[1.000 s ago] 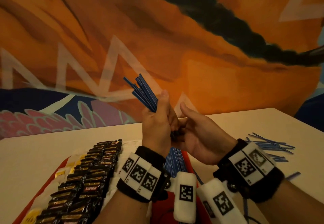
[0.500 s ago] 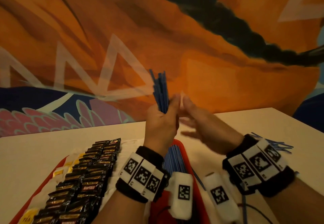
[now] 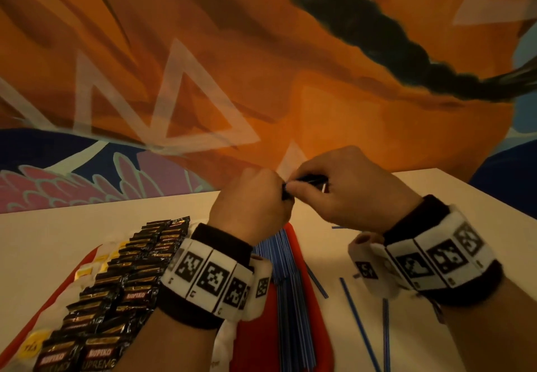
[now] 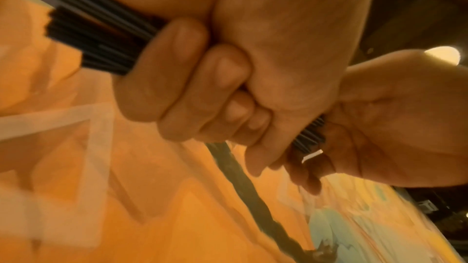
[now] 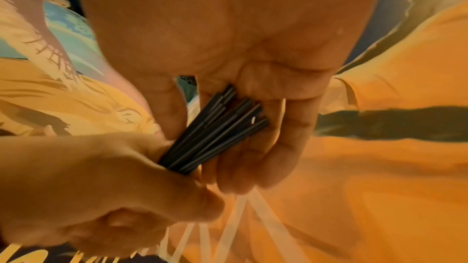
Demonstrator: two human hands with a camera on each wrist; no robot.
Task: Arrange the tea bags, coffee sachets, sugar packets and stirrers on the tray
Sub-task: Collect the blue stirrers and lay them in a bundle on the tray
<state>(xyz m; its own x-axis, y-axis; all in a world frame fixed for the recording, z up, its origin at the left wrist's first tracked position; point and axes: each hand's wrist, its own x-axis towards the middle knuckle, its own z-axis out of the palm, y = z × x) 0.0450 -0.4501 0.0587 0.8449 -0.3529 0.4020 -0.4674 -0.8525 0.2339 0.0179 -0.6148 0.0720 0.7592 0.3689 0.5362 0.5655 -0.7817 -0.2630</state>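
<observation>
My left hand (image 3: pixel 255 194) grips a bundle of dark blue stirrers (image 3: pixel 309 181) in its fist, held level above the far end of the red tray (image 3: pixel 293 243). My right hand (image 3: pixel 334 185) closes its thumb and fingers round the bundle's right end, and the stirrer ends (image 5: pixel 222 119) butt against its palm. The left wrist view shows the left fingers (image 4: pixel 182 79) curled round the bundle (image 4: pixel 96 33). More stirrers (image 3: pixel 290 299) lie lengthwise on the tray's right side. Black coffee sachets (image 3: pixel 130 270) sit in rows on its left, with yellow-tagged tea bags (image 3: pixel 35 345) beside them.
A few loose blue stirrers (image 3: pixel 357 322) lie on the beige table (image 3: pixel 72 240) right of the tray, under my right wrist. An orange painted wall (image 3: pixel 261 66) rises right behind the table's far edge.
The bundle has swung from upright down to level. My right hand has gone from tapping beside it to closing round its right end. Both hands are lower.
</observation>
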